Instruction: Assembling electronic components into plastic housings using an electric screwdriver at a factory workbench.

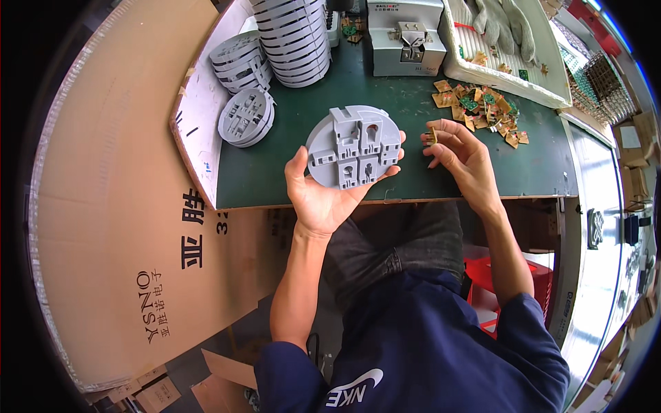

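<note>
My left hand [323, 199] grips a round grey plastic housing [357, 148] by its edge, thumb on the left and fingertips on the right. Molded slots and raised compartments cover the face turned up to me. To its right, my right hand [461, 155] pinches a small brass-coloured part [432, 136] between thumb and fingers, apart from the housing. Its exact kind is too small to make out. Both hands are raised over the near edge of the green work table [275, 182].
A pile of small circuit boards [482, 107] lies at the right. Beyond it a white foam tray [509, 82] holds grey gloves [499, 27]. A metal device [407, 48] stands at the back. Stacked grey housings [292, 41] and a loose housing [246, 118] are at the left, beside large cardboard [110, 172].
</note>
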A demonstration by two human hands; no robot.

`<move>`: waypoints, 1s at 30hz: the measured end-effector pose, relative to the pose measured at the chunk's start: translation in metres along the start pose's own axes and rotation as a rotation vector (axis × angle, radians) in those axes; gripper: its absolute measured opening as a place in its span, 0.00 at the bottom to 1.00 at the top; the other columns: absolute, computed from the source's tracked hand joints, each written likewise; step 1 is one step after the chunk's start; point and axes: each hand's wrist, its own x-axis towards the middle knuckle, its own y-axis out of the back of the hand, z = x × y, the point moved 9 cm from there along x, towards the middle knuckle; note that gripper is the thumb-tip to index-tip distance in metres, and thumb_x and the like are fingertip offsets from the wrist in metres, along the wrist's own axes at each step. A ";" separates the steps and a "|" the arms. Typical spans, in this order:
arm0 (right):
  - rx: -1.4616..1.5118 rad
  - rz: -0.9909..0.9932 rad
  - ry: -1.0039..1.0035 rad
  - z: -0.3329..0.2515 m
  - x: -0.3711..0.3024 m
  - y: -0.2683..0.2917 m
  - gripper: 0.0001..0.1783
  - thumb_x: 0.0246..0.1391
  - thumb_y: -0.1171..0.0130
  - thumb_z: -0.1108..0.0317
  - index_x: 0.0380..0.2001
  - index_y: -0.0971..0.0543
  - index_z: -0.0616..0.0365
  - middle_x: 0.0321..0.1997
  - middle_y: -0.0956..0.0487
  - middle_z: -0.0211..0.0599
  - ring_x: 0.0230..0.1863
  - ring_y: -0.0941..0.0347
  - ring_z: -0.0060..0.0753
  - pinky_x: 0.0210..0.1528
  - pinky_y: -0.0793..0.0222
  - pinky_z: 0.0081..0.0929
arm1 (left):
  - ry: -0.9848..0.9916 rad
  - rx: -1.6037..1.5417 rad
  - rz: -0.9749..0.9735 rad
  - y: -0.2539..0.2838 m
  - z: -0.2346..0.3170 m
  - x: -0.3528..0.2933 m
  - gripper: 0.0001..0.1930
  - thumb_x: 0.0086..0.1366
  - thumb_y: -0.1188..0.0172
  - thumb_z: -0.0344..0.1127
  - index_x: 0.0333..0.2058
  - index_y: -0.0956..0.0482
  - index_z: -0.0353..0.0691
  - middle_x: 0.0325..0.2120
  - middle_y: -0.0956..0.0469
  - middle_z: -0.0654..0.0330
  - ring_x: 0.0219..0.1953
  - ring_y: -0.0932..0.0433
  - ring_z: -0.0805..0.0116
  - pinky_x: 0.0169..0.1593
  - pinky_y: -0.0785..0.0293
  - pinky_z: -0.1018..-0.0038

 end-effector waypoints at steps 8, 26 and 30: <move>0.004 0.031 0.020 -0.002 0.000 0.011 0.21 0.70 0.41 0.67 0.60 0.24 0.66 0.53 0.19 0.40 0.47 0.22 0.25 0.48 0.23 0.27 | -0.037 0.623 0.104 0.008 0.009 0.003 0.47 0.65 0.46 0.67 0.70 0.37 0.33 0.68 0.35 0.39 0.67 0.32 0.44 0.68 0.34 0.50; 0.220 -0.032 0.091 -0.011 -0.001 0.002 0.23 0.62 0.33 0.68 0.58 0.21 0.62 0.53 0.18 0.36 0.57 0.22 0.31 0.63 0.26 0.35 | -0.603 1.800 0.203 -0.063 0.000 0.017 0.11 0.60 0.26 0.38 0.40 0.15 0.47 0.53 0.21 0.61 0.59 0.26 0.51 0.60 0.29 0.57; 0.231 -0.045 0.080 -0.013 -0.001 -0.006 0.22 0.61 0.33 0.69 0.58 0.21 0.62 0.53 0.17 0.37 0.57 0.22 0.30 0.66 0.28 0.34 | -0.583 1.750 0.263 -0.055 -0.001 0.015 0.08 0.60 0.26 0.33 0.38 0.13 0.43 0.52 0.19 0.60 0.60 0.26 0.53 0.61 0.28 0.59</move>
